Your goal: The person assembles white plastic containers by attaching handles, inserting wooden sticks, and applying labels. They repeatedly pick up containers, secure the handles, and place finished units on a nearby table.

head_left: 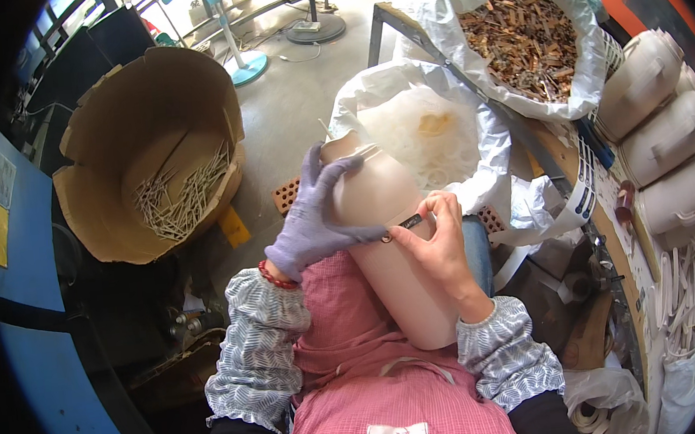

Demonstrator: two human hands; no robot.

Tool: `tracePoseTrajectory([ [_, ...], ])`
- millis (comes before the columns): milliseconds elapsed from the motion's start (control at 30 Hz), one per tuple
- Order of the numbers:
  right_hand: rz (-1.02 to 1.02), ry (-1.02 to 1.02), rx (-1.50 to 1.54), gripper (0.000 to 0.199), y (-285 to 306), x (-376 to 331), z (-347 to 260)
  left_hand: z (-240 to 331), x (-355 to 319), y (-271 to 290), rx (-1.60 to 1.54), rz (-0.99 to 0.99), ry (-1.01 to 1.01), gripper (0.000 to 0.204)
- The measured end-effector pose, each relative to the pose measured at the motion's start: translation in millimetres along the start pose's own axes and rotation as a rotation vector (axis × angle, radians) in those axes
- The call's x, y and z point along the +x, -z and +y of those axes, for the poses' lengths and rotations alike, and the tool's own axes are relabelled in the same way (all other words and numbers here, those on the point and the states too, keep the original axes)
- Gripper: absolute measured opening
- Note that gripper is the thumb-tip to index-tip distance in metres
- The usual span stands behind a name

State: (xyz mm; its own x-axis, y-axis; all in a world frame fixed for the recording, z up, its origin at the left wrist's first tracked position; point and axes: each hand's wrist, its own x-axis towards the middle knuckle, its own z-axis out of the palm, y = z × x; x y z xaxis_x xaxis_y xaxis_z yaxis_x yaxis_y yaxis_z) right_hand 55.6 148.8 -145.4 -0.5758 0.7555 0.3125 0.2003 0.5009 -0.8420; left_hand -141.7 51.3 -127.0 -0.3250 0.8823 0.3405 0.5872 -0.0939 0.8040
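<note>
A pale pink plastic jug body (403, 286) lies slanted across my lap, its rounded, spouted end pointing away from me. My left hand (309, 208), in a thin purple glove, grips its shoulder with the fingers over the far side and the thumb stretched toward the seam. In the bare fingers of my right hand (439, 238) is a small knife-like tool (408, 223) with a dark, flat body, pinched against the jug at the seam. Its edge is too small to make out. A thin sliver of plastic stands up at the jug's far rim.
At the left stands a torn cardboard drum (141, 127) with thin pale sticks inside. A white sack (471, 115) of translucent scraps is just beyond the jug. Another sack (518, 41) holds brown scraps. Similar jugs (671, 135) are stacked on the bench at right, above pale plastic strips (689, 294).
</note>
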Motion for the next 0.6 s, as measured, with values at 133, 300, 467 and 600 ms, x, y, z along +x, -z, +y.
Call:
tracePoseTrajectory([
  [133, -0.135, -0.305, 0.229, 0.045, 8.1, 7.2, 52.9, 2.7, -11.6, 13.9, -0.693, 0.166, 0.215, 0.054],
  [300, -0.455, -0.506, 0.773, 0.038, -10.4, -1.3, 106.9, 26.1, -43.5, 32.6, -0.764, 0.217, 0.005, 0.062],
  [467, -0.053, -0.2, 1.045, 0.026, 8.7, -5.6, -27.2, 90.7, -39.3, 115.4, 0.162, 0.354, -0.195, 0.066],
  [600, -0.246, 0.311, 0.805, 0.027, -4.7, -10.3, -59.4, 142.8, -40.9, 157.0, 0.532, 0.436, -0.177, 0.043],
])
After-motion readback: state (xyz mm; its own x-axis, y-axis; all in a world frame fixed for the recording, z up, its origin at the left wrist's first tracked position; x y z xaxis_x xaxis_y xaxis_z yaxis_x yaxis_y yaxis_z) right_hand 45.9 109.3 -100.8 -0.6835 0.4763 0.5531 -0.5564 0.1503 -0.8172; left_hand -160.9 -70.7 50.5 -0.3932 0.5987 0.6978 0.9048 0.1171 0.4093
